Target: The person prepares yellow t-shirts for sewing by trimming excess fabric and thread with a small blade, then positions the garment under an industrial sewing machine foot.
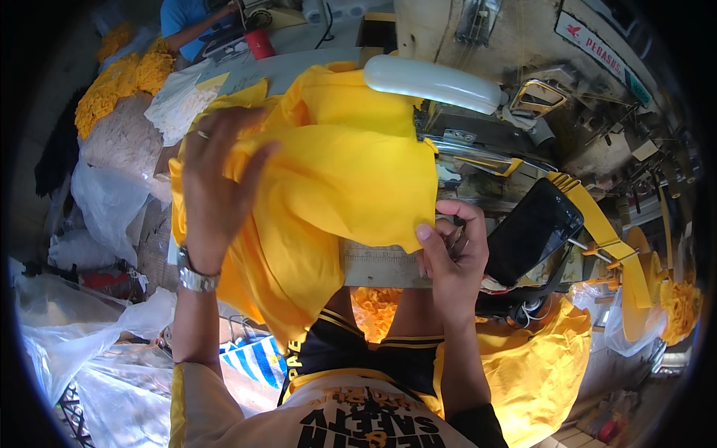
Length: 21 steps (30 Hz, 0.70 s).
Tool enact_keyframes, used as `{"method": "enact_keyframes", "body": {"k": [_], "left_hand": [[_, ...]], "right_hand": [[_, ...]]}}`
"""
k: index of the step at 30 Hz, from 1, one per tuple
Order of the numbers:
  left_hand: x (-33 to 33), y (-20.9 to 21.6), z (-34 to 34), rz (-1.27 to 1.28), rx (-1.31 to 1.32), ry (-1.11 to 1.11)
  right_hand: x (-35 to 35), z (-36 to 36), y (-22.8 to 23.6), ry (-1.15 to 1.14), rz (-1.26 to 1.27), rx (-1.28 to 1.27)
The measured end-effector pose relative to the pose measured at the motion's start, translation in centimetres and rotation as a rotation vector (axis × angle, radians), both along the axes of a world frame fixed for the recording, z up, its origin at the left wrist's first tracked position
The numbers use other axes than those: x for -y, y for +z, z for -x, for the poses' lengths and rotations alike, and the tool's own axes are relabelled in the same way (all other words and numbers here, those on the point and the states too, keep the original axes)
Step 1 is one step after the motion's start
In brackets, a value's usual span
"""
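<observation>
A large piece of yellow fabric (328, 179) lies draped in folds over the sewing machine's work surface and hangs down toward my lap. Its right edge meets the machine's metal parts near the needle area. My left hand (220, 168) is spread over the left folds, fingers apart and slightly blurred. At the lower right corner of the cloth, my right hand (455, 250) pinches the edge between thumb and fingers. A small metal ring-like piece, perhaps a tool handle, shows within the right hand's curled fingers; most of it is hidden.
The sewing machine (478, 52) fills the upper right, with a pale rounded lamp (433, 82) over it. Right of my right hand lie a black phone (534, 231) and a yellow strip (590, 209). Cloth piles (123, 82) and clear plastic (104, 351) sit left. Someone in blue (183, 22) works beyond.
</observation>
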<state>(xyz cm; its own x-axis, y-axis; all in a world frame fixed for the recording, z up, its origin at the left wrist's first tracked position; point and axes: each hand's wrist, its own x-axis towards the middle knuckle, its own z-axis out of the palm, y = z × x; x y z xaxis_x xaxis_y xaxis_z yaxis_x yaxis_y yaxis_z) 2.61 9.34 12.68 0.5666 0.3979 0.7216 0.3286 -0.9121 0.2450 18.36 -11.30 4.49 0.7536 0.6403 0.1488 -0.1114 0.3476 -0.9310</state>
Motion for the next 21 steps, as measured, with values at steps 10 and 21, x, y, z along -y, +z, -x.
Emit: {"method": "enact_keyframes", "body": {"k": [10,21], "left_hand": [[5.5,-6.1,-7.0,-0.237,-0.059,-0.424],[3.2,-2.7,-9.1,-0.103,-0.222,-0.46]], "right_hand": [[-1.3,-1.5,0.2,-0.007,-0.011,0.117],[-2.9,-2.3,0.6,-0.338,0.268,0.999]]}}
